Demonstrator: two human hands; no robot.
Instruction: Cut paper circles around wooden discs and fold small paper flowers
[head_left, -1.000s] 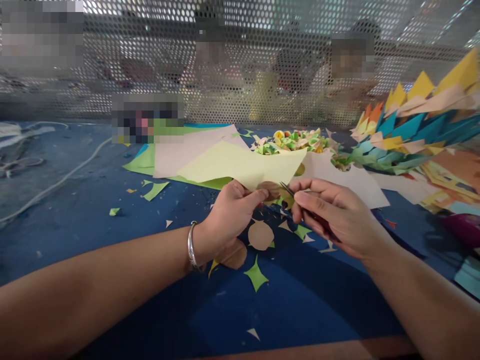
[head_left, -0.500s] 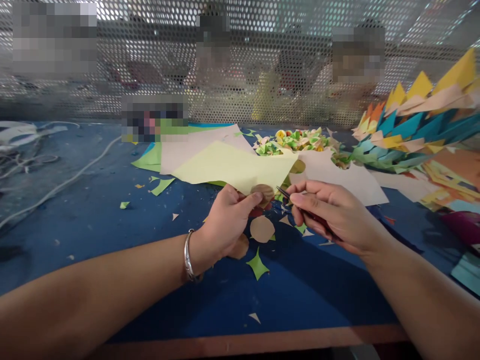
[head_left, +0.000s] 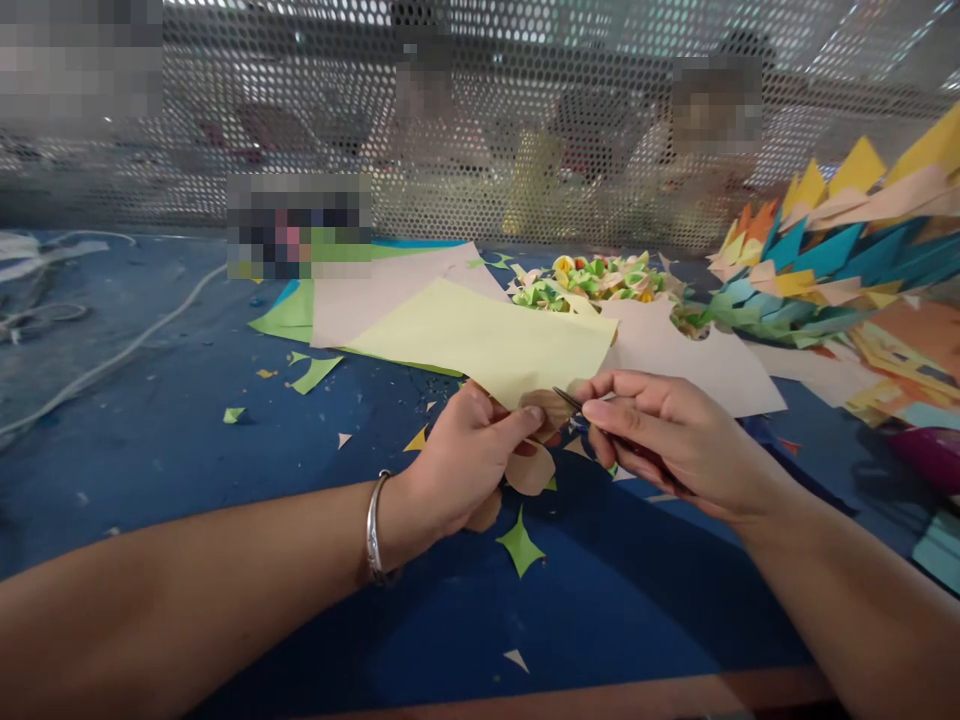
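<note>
Head view, nearest first: the brown front edge of the blue worktop [head_left: 187, 440] runs along the bottom. Just beyond it lies a small pale triangular paper scrap [head_left: 515, 659], and a green star-shaped paper offcut [head_left: 520, 545] lies between the two forearms. The left hand [head_left: 465, 470], with a silver bangle [head_left: 373, 525] on its wrist, is closed in a pinch. Thumb and fingertips grip the near edge of a pale yellow-green paper sheet [head_left: 480, 335], together with a tan paper disc [head_left: 547, 405] tucked under that edge. A second tan round cut-out [head_left: 529, 472] sits just below those fingers and is partly covered by them; whether it is held or lies loose cannot be told. The right hand [head_left: 675, 440] is curled tight around small scissors [head_left: 568, 400], whose handles are buried in the fist. Only the thin dark blades show, their tips at the sheet's near corner, right beside the left fingertips. How far the blades are parted is too small to make out. The sheet slopes away from both hands, over a beige paper sheet [head_left: 397, 290] and a bright green paper sheet [head_left: 289, 315]. To the right lies a wide beige sheet [head_left: 675, 350], and behind it a heap of small folded paper flowers [head_left: 600, 280]. A fan of pointed coloured paper pieces [head_left: 825, 260] is cut off at the right edge, and a white cord [head_left: 112, 360] trails at the left. At the back stands a perforated metal screen [head_left: 487, 120], with only blurred people behind it.
</note>
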